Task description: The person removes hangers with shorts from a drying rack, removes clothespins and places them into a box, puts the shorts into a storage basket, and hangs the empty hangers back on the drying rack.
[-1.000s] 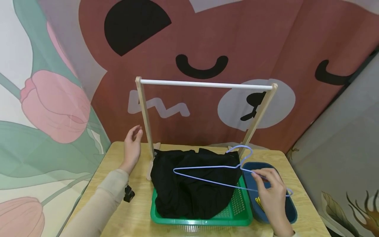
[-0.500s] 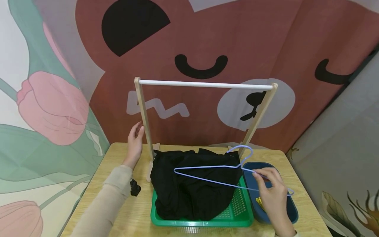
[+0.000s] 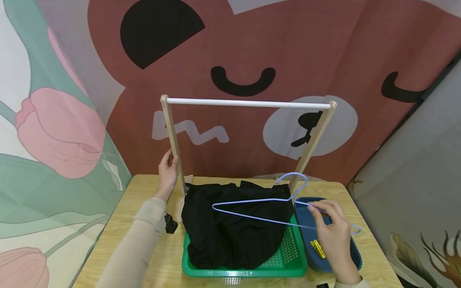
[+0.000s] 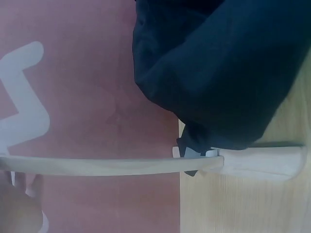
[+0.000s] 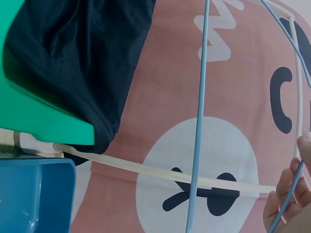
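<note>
A thin light-blue clothes hanger (image 3: 248, 216) is pinched between the thumb and fingers of my right hand (image 3: 333, 228). Its hook points up and its long arm reaches left, in front of black cloth (image 3: 234, 236). That cloth is heaped in a green basket (image 3: 295, 262); the garment's kind cannot be told. Beside the left wooden post (image 3: 173, 136) of a small clothes rack is my left hand (image 3: 167, 174), fingers loosely bent at the post. In the left wrist view the fingertips (image 4: 31, 187) lie right against this post's edge, not wrapped round it.
The rack's white bar (image 3: 248, 103) spans above the basket to a right wooden post (image 3: 313, 144). To the right of the basket stands a blue bin (image 3: 313, 260) with yellow clips (image 3: 317, 249) inside. All stand on a wooden table (image 3: 144, 256) before a printed curtain (image 3: 230, 48).
My left hand has moved right and slightly forward, up to the left post. The right hand has shifted a little to the right with the hanger still pinched.
</note>
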Available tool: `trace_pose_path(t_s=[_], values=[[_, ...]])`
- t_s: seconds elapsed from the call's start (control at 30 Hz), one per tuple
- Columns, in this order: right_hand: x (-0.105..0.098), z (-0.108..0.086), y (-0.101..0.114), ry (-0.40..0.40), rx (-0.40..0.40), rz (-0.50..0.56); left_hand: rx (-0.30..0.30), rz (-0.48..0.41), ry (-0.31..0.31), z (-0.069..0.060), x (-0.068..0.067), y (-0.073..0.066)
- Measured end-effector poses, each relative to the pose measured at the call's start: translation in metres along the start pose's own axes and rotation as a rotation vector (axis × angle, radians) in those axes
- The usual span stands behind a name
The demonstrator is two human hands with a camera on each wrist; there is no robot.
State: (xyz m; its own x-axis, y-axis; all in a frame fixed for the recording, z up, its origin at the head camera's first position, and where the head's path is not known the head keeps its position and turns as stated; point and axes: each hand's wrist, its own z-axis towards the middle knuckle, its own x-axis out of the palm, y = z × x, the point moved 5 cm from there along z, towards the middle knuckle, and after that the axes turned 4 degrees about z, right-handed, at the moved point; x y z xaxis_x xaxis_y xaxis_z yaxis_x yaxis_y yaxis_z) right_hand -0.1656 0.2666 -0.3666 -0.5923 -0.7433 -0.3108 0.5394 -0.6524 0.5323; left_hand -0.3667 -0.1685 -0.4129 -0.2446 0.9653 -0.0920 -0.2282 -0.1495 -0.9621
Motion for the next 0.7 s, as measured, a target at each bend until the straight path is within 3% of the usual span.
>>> trace_pose_path(t_s=[0.17,0.37,0.63,0.7], values=[[0.003,0.006,0.001,0.012,0.013,0.019,0.034,0.022,-0.005,0.005,0.002,0.01],[0.012,0.017,0.005,0.016,-0.031,0.03,0.037,0.03,-0.005,0.008,0.003,0.014],[0.023,0.036,0.015,0.068,-0.027,-0.021,-0.007,0.005,0.034,-0.003,0.006,-0.006],[0.024,0.046,0.019,0.076,-0.036,-0.032,-0.005,0.004,0.036,-0.003,0.005,-0.005]])
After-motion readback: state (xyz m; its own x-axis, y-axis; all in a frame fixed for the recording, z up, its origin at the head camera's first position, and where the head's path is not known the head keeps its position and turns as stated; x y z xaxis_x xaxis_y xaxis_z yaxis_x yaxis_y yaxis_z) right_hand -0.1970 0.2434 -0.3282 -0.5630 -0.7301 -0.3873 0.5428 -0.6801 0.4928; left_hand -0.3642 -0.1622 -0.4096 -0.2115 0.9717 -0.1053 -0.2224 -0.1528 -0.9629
